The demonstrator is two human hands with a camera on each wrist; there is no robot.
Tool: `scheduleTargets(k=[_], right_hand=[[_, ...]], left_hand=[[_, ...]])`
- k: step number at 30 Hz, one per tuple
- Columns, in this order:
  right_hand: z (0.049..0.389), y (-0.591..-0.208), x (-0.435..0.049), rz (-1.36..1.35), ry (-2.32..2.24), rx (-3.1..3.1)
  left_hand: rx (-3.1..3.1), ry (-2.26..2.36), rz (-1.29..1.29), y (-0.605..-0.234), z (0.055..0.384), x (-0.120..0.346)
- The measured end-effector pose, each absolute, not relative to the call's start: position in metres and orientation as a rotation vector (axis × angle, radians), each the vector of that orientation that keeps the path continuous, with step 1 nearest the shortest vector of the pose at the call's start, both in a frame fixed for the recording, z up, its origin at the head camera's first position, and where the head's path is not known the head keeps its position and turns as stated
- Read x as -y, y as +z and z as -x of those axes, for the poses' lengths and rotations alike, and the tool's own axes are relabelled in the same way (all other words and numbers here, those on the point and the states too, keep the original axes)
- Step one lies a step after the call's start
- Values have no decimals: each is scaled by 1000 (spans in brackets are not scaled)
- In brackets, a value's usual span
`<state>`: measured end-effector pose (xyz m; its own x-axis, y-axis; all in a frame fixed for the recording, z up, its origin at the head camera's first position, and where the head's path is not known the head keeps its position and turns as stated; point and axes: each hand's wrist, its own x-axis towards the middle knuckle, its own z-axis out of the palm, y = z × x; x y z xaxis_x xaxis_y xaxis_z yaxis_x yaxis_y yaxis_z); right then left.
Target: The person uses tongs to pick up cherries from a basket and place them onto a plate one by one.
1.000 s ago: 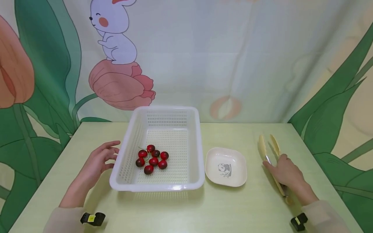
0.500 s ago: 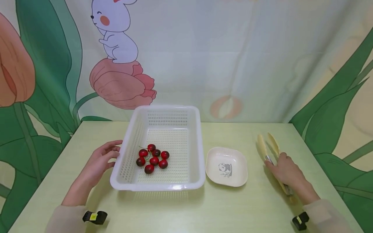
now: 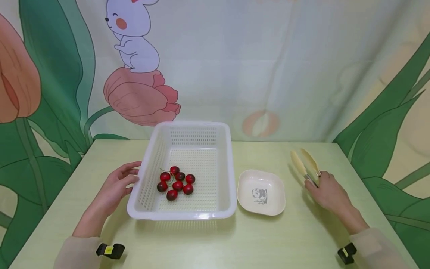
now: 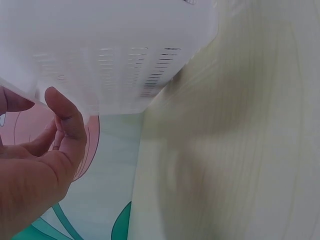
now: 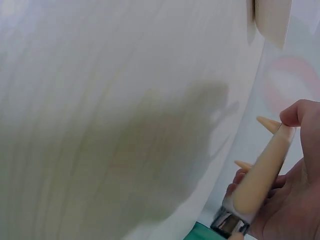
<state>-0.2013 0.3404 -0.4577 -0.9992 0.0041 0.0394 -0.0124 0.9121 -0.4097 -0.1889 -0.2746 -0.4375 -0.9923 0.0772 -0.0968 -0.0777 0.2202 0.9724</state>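
Note:
My right hand (image 3: 330,192) holds a pair of tongs (image 3: 298,162) with cream tips and a metal section. The tips point away from me, spread apart. In the right wrist view, the thumb lies along one arm of the tongs (image 5: 265,172) and fingers curl behind. The tongs and hand cast a shadow on the tabletop. My left hand (image 3: 115,186) is at the left rim of a white perforated plastic basket (image 3: 231,175), its loosely bent fingertips against the outer edge. Several dark red cherries (image 3: 177,185), some with stems, lie in the basket's near left part.
A small cream square dish (image 3: 277,188) with a panda print stands between the basket and the tongs. The pale yellow-green table (image 3: 255,243) ends at a printed cloth (image 3: 215,74) hanging behind it.
My right hand has raised the tongs from the tabletop and shifted their tips slightly left and away from me. My left fingertips have moved in to the basket's rim. The cherries have stayed put.

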Motion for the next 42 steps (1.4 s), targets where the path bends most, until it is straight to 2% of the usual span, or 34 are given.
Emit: scheduleTargets(k=[23,42], right_hand=[[217,-440,-322,-235,520,2893],[235,-390,-278,-456,326,2921]], left_hand=[[-2359,1843,24,-430,193,272],[-2312,1878,27,-433,194,275]])
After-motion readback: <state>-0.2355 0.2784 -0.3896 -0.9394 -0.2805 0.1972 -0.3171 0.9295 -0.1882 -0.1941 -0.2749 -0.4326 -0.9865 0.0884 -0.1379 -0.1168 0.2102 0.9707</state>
